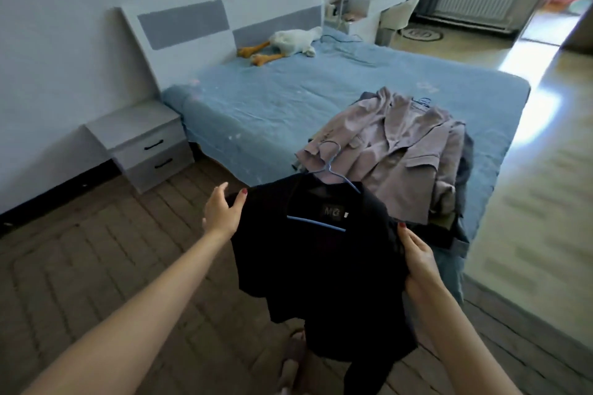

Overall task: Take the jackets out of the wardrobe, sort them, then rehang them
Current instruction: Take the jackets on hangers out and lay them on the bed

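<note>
Two hands hold a black jacket (324, 266) on a blue wire hanger (330, 176) up in front of the bed.

Left hand (223, 212) pinches the jacket's left shoulder, thumb in front, fingers (221, 189) only loosely bent behind; right hand (420, 263) has its fingers clamped on the right edge. Beyond, a mauve fabric jacket (394, 151) lies spread atop other clothes on the blue-sheeted bed (272, 99), near its foot corner, well apart from a white plush goose (288, 42).

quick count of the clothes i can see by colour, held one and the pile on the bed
black jacket, on a blue hanger, held by left hand and right hand: 1
mauve jacket, top of pile: 1
dark garments under it: number unclear
total clearly seen: 2
</note>
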